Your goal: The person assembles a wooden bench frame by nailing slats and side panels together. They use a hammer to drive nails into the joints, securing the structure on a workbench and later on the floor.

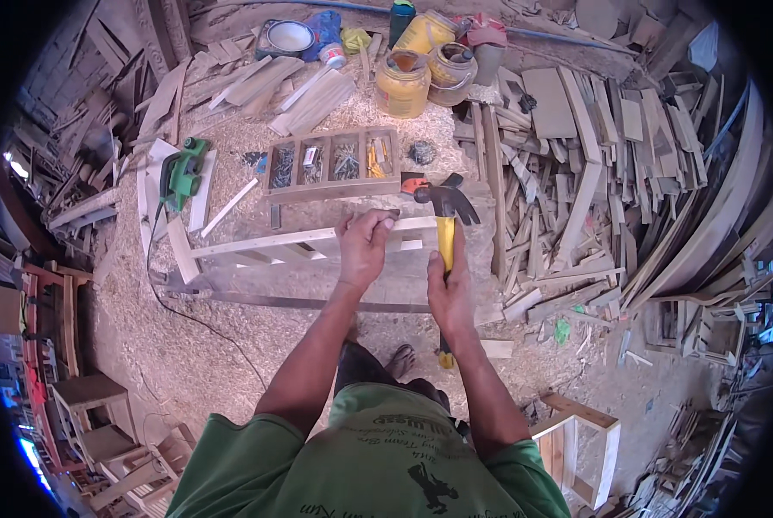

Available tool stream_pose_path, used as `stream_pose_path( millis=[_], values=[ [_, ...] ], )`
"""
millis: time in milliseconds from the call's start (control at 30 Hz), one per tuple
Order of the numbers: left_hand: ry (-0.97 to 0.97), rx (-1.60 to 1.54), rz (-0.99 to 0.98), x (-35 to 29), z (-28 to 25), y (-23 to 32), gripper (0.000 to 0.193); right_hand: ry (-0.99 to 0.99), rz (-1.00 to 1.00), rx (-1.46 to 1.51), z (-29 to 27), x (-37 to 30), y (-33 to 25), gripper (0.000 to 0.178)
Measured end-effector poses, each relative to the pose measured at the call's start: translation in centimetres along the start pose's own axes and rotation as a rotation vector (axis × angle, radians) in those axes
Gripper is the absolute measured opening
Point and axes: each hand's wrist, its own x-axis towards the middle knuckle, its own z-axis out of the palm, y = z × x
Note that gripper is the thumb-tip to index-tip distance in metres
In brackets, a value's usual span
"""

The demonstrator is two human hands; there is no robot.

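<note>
My right hand (452, 298) is wrapped round the yellow handle of a claw hammer (445, 233). Its dark head is raised just above the right end of a pale wooden frame (270, 244), and the black butt shows below my wrist. My left hand (366, 246) rests at the frame's long top strip, thumb and fingers pinched together. Anything between those fingertips is too small to make out. The frame lies across the workbench (317, 285), short crosspieces showing beneath its strip. Beyond it stands a wooden box (330, 188) with compartments of nails.
A green power planer (183, 175) lies at the left, its cord trailing down. Yellow tubs (402, 85) and a white bowl (290, 36) stand at the back. Scrap wood (576, 164) is heaped to the right. A stool (93, 393) is at lower left, a wooden frame piece (607, 457) at lower right.
</note>
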Motion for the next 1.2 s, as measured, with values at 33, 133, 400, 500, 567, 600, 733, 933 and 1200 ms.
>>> stream_pose_path(
  millis=[33, 133, 400, 500, 567, 600, 733, 933, 1200],
  values=[
    [-0.002, 0.016, 0.001, 0.0, 0.2, -0.1, 0.017, -0.014, -0.010, -0.054, -1.1, -0.6, -0.9, 0.065],
    [0.009, 0.061, 0.014, -0.3, 0.4, -0.6, 0.017, -0.078, -0.124, -0.117, -4.1, -1.7, -4.5, 0.066],
    [0.102, 0.088, 0.134, -1.0, 0.8, -0.5, 0.014, -0.050, -0.407, -0.413, -4.2, -2.5, -5.8, 0.061],
    [0.116, 0.147, 0.129, -1.3, 1.1, -1.3, 0.014, -0.094, -0.308, -0.496, -3.7, -2.5, -4.8, 0.060],
    [0.131, 0.129, 0.146, -1.1, 1.2, -1.4, 0.014, -0.054, -0.315, -0.399, -3.4, -2.6, -4.9, 0.062],
    [0.137, 0.119, 0.154, -1.1, 1.2, -1.4, 0.014, -0.021, -0.340, -0.319, -3.5, -2.7, -5.3, 0.063],
    [0.123, 0.120, 0.158, -0.9, 1.5, -1.4, 0.013, 0.039, -0.404, -0.360, -2.6, -3.0, -3.5, 0.067],
    [-0.082, 0.273, 0.117, 0.3, -0.8, -0.7, 0.022, -0.030, -0.258, -0.340, -3.9, -3.5, -5.5, 0.065],
    [-0.336, 0.403, -0.020, 2.7, -2.6, -1.2, 0.034, 0.333, -0.644, 0.117, -10.3, -2.8, -15.6, 0.067]
  ],
)
